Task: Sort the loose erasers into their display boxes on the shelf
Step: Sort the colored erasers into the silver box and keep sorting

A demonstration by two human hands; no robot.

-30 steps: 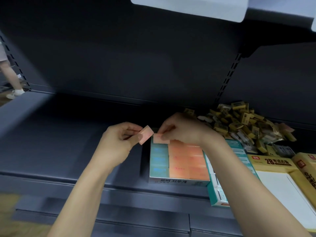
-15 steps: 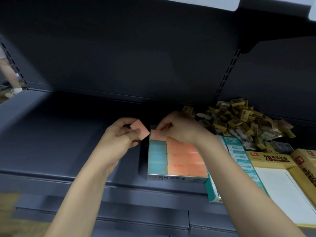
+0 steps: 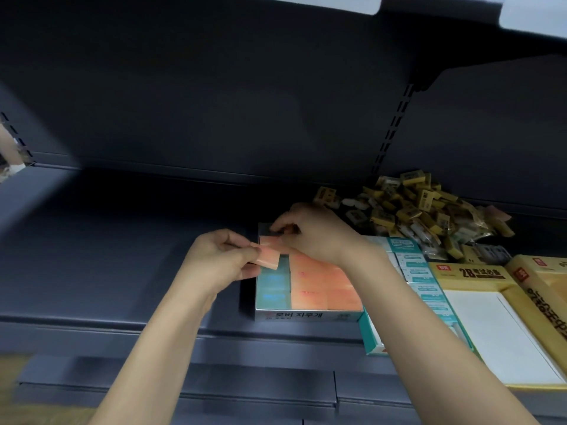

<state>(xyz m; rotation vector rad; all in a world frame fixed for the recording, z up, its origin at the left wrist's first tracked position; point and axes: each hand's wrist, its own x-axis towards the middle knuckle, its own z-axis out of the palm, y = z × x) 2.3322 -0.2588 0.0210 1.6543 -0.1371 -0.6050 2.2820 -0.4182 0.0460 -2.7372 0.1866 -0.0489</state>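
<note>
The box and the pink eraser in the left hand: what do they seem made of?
Box: likely thin printed cardboard, slightly glossy, with flat folded walls and printed lettering. Pink eraser in the left hand: probably rubber or soft plastic, matte, a plain block; a clear wrapper cannot be ruled out.

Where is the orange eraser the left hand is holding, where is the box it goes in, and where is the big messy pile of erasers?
orange eraser (image 3: 269,259), head view, its flat face.
display box (image 3: 306,316), head view, its printed front wall.
pile of erasers (image 3: 420,210), head view, the yellow heap's middle.
</note>
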